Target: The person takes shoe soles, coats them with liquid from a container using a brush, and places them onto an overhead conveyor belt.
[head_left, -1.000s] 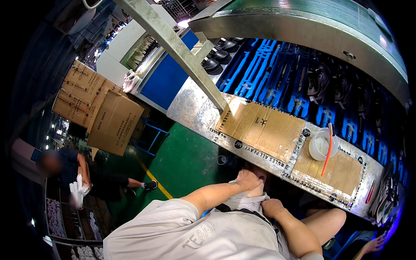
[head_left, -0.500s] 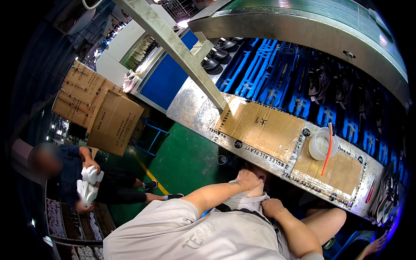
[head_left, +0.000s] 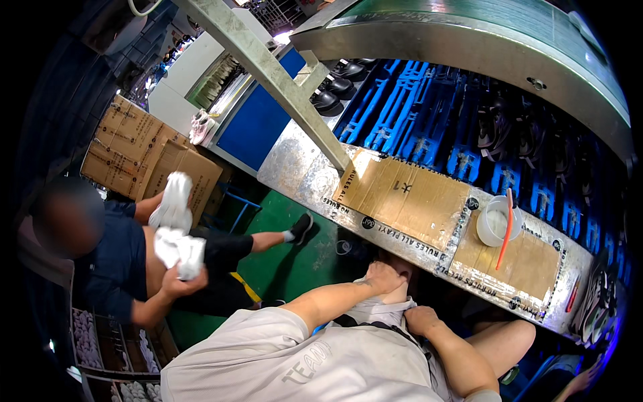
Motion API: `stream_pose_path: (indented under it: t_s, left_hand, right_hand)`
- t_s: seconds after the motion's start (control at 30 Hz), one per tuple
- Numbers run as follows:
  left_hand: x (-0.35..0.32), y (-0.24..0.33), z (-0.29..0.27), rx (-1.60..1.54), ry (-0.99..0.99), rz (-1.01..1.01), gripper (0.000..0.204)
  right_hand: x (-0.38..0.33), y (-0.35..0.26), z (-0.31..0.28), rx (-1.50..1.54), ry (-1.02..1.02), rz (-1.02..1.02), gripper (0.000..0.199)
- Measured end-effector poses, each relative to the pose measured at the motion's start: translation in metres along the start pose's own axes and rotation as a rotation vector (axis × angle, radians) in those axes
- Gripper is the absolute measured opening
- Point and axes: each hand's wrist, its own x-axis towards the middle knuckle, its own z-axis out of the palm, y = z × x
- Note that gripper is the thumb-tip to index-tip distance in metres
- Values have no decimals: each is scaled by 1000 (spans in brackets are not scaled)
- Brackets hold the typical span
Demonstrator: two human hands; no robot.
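Both of the person's hands sit low against the chest, and what they grip is hard to tell: the left hand [head_left: 385,277] is closed over a fold of pale cloth just under the near edge of the surface [head_left: 301,175], its fingers tucked out of sight, while the right hand [head_left: 422,320] presses into the shirt with its fingertips buried. The right forearm runs off the lower edge. At the far right, dark shoes [head_left: 598,309] curve into the rim, too warped to make out. To the left, a co-worker [head_left: 114,258] holds white bundles [head_left: 175,231] whose kind I cannot tell.
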Motion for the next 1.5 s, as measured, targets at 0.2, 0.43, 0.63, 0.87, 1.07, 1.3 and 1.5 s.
stream_pose_path:
  t_s: [0.2, 0.43, 0.63, 0.87, 1.07, 1.3, 1.5]
  left_hand:
    - [5, -11, 20, 38, 154, 21, 75]
    - [5, -7, 17, 36, 112, 112, 69]
    - [-2, -14, 5, 48, 60, 267, 72]
    - [-11, -44, 21, -158, 273, 287, 70]
    - [-90, -60, -48, -493, 167, 398, 68]
    - [-81, -118, -77, -1209, 120, 195, 49]
    - [-73, -144, -94, -1449, 162, 185, 35]
  right_hand:
    - [13, 7, 19, 12, 54, -8, 26]
    - [16, 23, 25, 17, 68, 13, 26]
    - [-13, 24, 14, 118, 309, 75, 25]
    - [-101, 6, -35, 145, 863, -64, 11]
    - [-171, 9, -74, 73, 1477, 209, 40]
    - [-181, 37, -139, -170, 1477, 342, 74]
    - [-161, 55, -161, -239, 1447, 174, 59]
